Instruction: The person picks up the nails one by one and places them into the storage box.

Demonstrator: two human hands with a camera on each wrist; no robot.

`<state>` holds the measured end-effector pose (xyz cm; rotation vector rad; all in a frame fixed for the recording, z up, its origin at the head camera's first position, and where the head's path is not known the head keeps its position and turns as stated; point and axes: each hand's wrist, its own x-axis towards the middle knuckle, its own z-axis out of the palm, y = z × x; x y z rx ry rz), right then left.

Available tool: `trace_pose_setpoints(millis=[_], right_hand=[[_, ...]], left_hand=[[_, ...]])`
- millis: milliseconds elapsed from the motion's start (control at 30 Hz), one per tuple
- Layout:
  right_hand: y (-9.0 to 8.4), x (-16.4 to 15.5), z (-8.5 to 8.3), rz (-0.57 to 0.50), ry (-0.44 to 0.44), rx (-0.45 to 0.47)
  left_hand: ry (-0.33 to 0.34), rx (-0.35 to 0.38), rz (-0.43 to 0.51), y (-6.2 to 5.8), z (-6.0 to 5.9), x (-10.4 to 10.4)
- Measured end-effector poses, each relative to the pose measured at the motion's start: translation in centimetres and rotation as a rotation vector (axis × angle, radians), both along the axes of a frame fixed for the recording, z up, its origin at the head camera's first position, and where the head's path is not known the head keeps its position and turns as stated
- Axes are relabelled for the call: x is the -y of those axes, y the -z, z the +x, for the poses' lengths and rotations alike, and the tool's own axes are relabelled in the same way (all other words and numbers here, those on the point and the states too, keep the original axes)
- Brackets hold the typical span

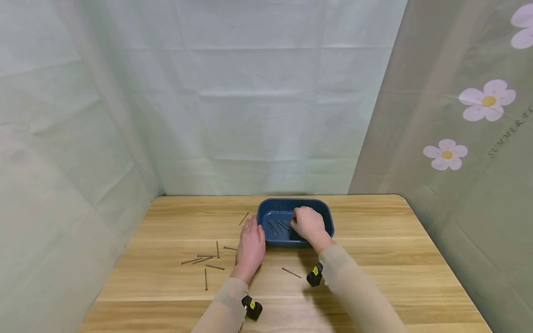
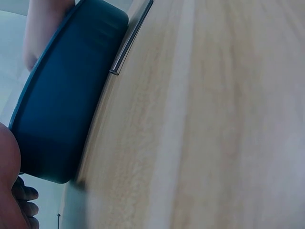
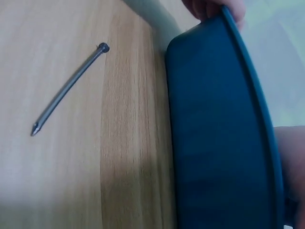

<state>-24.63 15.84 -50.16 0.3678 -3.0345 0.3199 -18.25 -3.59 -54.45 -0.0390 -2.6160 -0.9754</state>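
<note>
A dark blue rectangular plastic tray [image 1: 272, 243] stands on the wooden table, several nails [image 1: 278, 226] lying inside it. My left hand [image 1: 251, 243] is at its left end, fingers along the outer wall and thumb over the rim, as the right wrist view also shows. Reaching over the near rim, my right hand [image 1: 308, 223] is down inside the tray with its fingers curled, right at the ends of the nails. Its fingertips are hidden, and I cannot tell whether they pinch a nail. One loose nail [image 3: 69, 88] lies on the table in front of the tray.
More loose nails [image 1: 204, 259] are scattered on the table left of my left hand, and a single nail [image 1: 244, 218] lies beyond it near the tray's left end. Pale curtains [image 1: 266, 115] hang behind and at both sides of the table [image 1: 374, 222].
</note>
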Motion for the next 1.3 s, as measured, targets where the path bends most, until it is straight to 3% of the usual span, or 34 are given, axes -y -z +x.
trace_pose_setpoints(millis=[700, 1300], right_hand=[[-1.9, -1.3, 4.8, -0.151, -0.12, -0.176], [-1.9, -2.2, 7.4, -0.231, -0.124, -0.253]], left_hand=[[-0.01, 0.007, -0.01, 0.3, -0.1, 0.0], [0.004, 0.019, 0.002, 0.3, -0.3, 0.2]])
